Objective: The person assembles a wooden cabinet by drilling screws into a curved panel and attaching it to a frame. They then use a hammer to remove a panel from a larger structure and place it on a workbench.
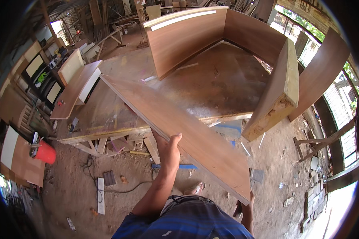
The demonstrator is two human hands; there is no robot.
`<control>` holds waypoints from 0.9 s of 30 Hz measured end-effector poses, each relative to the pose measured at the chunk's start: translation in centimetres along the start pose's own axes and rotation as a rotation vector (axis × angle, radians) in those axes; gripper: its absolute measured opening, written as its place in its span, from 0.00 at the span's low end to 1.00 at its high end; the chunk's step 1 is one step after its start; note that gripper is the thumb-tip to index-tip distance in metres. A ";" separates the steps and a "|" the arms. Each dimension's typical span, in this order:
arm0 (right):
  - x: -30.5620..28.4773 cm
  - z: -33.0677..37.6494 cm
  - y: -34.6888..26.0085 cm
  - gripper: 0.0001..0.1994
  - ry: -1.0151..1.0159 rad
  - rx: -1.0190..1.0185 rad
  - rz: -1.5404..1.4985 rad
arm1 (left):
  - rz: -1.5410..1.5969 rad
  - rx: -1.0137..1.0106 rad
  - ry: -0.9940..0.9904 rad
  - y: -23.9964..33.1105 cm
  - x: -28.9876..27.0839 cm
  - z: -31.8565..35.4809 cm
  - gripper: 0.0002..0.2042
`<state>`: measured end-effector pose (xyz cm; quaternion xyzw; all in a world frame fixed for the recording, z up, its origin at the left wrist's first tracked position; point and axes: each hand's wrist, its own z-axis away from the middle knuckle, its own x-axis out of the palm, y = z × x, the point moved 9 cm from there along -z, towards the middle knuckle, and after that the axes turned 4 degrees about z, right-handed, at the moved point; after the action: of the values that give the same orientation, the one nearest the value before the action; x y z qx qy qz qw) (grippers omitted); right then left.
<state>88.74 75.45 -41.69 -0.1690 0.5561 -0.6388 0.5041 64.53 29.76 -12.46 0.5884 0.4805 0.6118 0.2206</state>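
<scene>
A long reddish-brown wooden board (187, 127) slants across the middle, from the far left down to the near right, held above the ground in front of the worktable. My left hand (169, 149) grips its near edge, thumb on the top face and the other fingers under it, out of sight. At the board's near right corner my right hand (249, 205) clasps the end; the board hides part of that hand. Beyond the board, brown panels (187, 40) stand joined at an angle on the wide wooden worktable (125, 67).
An L-shaped panel piece (77, 89) rests at the table's left end, near a tape measure (73, 125). A red bucket (46, 153) stands at left. A curved panel (323, 71) leans at right. A cable (127, 189), scraps and blocks (315, 201) lie on the dirt floor.
</scene>
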 end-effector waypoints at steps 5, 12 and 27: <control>1.5 7.0 -2.9 0.13 -0.075 0.126 -0.052 | 0.100 -0.196 0.118 -1.9 -8.3 4.5 0.38; -0.7 15.7 1.6 0.11 -0.090 0.215 0.017 | 0.179 -0.371 0.269 -9.8 -21.2 10.5 0.27; -5.0 22.1 5.5 0.11 -0.025 0.305 0.048 | 0.046 -0.587 0.553 -25.6 -34.3 14.3 0.32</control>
<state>110.64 68.39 -37.63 -0.0849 0.4501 -0.7015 0.5460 77.54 17.06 -53.79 0.3245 0.3130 0.8630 0.2279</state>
